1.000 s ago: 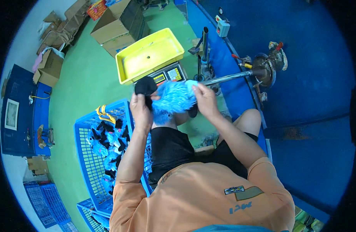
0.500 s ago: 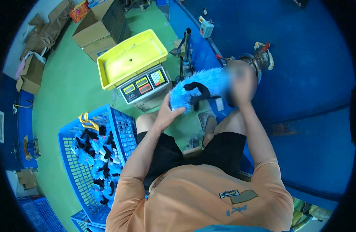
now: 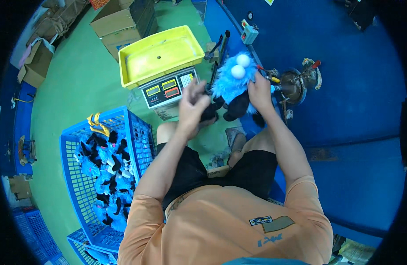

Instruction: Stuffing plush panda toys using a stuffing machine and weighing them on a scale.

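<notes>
A blue furry plush toy [image 3: 230, 86] with two white ball eyes and black limbs hangs above my knees, its eyes at the top. My right hand [image 3: 260, 92] is closed on its right side, just left of the round metal fitting [image 3: 293, 86] on the blue machine. To the left of the toy, my left hand [image 3: 193, 104] is apart from it, fingers spread, holding nothing. That hand is slightly blurred and overlaps the edge of the weighing scale [image 3: 169, 88].
The scale carries a yellow tray [image 3: 128, 74]. A blue crate [image 3: 75, 176] at my left holds several similar plush toys. Cardboard boxes [image 3: 119, 37] stand at the far left. A switch box [image 3: 249, 34] sits on the edge of the blue machine panel [image 3: 340, 110].
The plush toy has come away from the metal fitting and turned, so its white eyes show. My left hand has let go of it; my right hand has shifted left.
</notes>
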Demonstrator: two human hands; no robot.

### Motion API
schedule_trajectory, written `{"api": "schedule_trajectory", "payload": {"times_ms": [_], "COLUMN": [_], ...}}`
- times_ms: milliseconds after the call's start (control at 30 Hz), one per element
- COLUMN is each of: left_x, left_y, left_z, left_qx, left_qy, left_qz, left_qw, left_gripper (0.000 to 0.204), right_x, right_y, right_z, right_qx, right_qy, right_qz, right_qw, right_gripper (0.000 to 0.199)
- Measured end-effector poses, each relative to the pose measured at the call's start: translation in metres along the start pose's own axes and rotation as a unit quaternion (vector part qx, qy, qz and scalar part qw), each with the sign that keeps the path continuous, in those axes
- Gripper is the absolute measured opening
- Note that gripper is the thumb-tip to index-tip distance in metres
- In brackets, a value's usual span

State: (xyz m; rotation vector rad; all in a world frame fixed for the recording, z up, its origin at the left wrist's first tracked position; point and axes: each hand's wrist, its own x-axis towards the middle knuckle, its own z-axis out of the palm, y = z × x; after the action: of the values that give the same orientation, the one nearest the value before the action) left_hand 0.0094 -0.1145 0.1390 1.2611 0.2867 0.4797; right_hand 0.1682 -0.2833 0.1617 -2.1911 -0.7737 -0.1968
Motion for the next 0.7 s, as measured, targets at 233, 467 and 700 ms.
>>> {"api": "schedule_trajectory", "payload": {"times_ms": [233, 467, 700], "left_x": [-0.019, -0.010, -0.013], "left_y": [-0.038, -0.028, -0.024], "left_z": [-0.016, -0.016, -0.034], "left_qx": [0.097, 0.128, -0.296], "left_qy": [-0.026, -0.055, -0.022], "left_qz": [-0.108, 0.004, -0.202], "left_qw": [0.989, 0.990, 0.933], "left_gripper": [0.042, 0.029, 0.023], "right_x": [-0.003, 0.021, -0.025], "right_y": [-0.025, 0.031, -0.052], "right_z": [0.016, -0.031, -0.001], "right_qx": [-0.124, -0.261, -0.070], "right_qy": [0.003, 0.034, -0.046], "right_qz": [0.024, 0.041, -0.217], "right_qw": [0.992, 0.964, 0.973], "right_gripper": [0.023, 0.028, 0.038]}}
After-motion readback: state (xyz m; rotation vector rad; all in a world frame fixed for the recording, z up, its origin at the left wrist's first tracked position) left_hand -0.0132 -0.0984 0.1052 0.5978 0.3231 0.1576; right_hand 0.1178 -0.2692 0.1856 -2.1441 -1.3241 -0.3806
